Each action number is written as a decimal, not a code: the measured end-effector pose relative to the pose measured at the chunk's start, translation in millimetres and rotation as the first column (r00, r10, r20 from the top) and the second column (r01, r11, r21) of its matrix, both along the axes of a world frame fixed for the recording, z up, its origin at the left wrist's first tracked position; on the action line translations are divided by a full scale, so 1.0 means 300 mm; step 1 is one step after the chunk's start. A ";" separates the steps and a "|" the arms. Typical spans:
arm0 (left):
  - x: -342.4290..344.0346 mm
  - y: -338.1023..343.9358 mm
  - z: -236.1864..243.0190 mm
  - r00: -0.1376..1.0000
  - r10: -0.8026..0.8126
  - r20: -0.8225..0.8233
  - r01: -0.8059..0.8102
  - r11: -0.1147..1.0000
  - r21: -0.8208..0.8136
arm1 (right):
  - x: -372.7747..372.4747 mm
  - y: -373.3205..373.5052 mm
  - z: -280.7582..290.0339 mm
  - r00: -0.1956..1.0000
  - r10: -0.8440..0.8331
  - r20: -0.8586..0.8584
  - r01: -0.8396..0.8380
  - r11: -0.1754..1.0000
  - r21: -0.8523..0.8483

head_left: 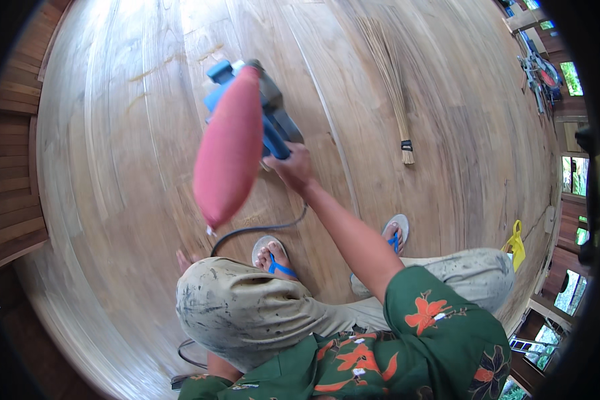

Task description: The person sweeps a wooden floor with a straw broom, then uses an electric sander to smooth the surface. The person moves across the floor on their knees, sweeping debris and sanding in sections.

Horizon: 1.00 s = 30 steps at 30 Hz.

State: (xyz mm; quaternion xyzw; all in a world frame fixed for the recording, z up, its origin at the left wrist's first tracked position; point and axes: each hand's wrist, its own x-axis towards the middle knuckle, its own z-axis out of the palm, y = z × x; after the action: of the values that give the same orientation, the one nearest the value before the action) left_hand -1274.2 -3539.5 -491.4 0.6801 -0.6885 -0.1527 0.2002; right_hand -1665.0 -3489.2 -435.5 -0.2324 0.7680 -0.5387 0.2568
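Note:
My right hand [293, 165] is closed around the rear handle of a blue and grey belt sander [273, 107], which sits on the wooden floor [147, 153] ahead of me. A puffed-out red dust bag [230, 147] hangs off the sander toward me and covers part of it. From the sander's handle a dark power cord [260, 228] curves back and passes behind my knee. Beyond that knee, only the fingers of my left hand [183, 261] show; they look stretched out, close to the floor and holding nothing.
A stick broom [397, 100] lies on the floor to the right. Farther right are a yellow object [516, 245] by the wall and blue-grey equipment [540, 73]. Sawdust [252, 219] lies near my foot. Wooden panelling [13, 160] bounds the left side.

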 end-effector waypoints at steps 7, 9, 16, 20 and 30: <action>-0.615 -0.302 0.272 0.622 -0.502 -0.601 0.570 0.817 -0.092 | -0.020 0.236 0.054 0.984 -0.091 0.155 0.075 0.991 0.107; -0.801 -0.359 0.360 0.456 -0.647 -0.611 0.727 0.667 -0.164 | -0.059 0.242 0.040 0.982 -0.120 0.149 0.125 0.992 -0.024; -1.092 -0.208 0.454 0.064 -0.814 -0.577 0.949 0.229 -0.217 | -0.185 0.347 0.047 0.980 -0.075 0.187 0.106 0.981 -0.162; -1.067 -0.142 0.419 0.013 -0.886 -0.463 0.924 0.188 -0.332 | -0.233 0.387 0.076 0.994 -0.057 0.089 0.070 0.986 -0.154; -1.078 -0.244 0.410 0.042 -0.750 -0.660 0.669 0.512 -0.539 | -0.278 0.324 0.054 0.928 -0.106 0.356 0.160 0.979 -0.126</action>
State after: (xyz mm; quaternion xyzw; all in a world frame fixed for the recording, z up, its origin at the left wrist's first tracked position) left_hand -1597.6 -3612.7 -368.3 0.0686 -0.7399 -0.5106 0.4326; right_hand -1748.5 -3391.9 -419.2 -0.0997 0.6810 -0.6447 0.3326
